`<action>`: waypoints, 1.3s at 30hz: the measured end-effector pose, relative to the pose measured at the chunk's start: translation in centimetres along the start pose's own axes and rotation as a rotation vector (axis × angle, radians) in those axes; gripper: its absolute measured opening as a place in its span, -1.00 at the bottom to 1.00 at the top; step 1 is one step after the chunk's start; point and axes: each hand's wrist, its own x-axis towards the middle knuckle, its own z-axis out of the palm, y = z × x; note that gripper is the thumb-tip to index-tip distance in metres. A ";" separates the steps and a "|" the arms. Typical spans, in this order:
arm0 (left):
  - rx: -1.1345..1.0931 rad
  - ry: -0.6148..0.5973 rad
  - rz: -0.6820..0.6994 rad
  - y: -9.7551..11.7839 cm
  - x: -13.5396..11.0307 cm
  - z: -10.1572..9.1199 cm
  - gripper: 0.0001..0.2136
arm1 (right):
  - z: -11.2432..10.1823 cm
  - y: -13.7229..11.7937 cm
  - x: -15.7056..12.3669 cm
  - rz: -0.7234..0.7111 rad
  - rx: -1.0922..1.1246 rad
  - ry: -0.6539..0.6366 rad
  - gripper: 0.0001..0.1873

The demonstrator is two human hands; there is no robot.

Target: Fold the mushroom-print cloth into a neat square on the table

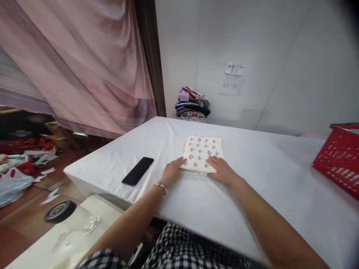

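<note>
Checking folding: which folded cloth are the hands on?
The cream mushroom-print cloth, alone mid-table, touched by left hand and right hand; the others form a multicoloured stack behind.

The red basket (338, 160) is cut off by the right edge. Writing on the upper wall note (234, 69) is too small to read. The table (252, 194) hides the foot of the clothes stack (193, 106). The left hand (171, 172) and right hand (223, 170) cover the near corners of the folded cloth (202, 151).
</note>
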 end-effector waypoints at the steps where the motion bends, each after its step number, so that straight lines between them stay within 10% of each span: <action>1: -0.037 -0.030 -0.017 -0.1 0.2 -0.3 -0.43 | 0.0 -0.1 0.0 0.001 0.000 0.000 -0.25; 6: -0.212 -0.057 -0.074 1.4 2.0 -2.3 -0.53 | -0.1 -0.4 -0.1 0.009 -0.003 -0.006 -0.25; 11: -0.051 0.116 0.175 4.8 5.6 -1.6 -0.54 | 0.0 -0.6 -0.2 0.012 -0.031 0.008 -0.28; 18: 0.140 -0.191 0.041 3.4 8.4 2.1 -0.38 | 0.0 -1.1 -0.7 0.025 -0.022 0.055 -0.27; 24: 0.164 -0.242 0.036 3.8 9.4 0.7 -0.40 | -0.2 -1.4 -0.6 0.022 -0.026 0.098 -0.25; 31: 0.227 -0.079 0.112 5.5 12.4 0.6 -0.43 | -0.3 -1.6 -0.8 0.005 0.077 0.142 -0.24; 35: 0.228 -0.149 0.036 4.0 13.0 2.5 -0.42 | -0.6 0.4 -0.9 0.098 0.472 0.395 -0.39; 39: 0.239 -0.142 0.053 3.2 13.2 3.1 -0.41 | -1.9 3.6 0.2 0.485 0.818 0.641 -0.67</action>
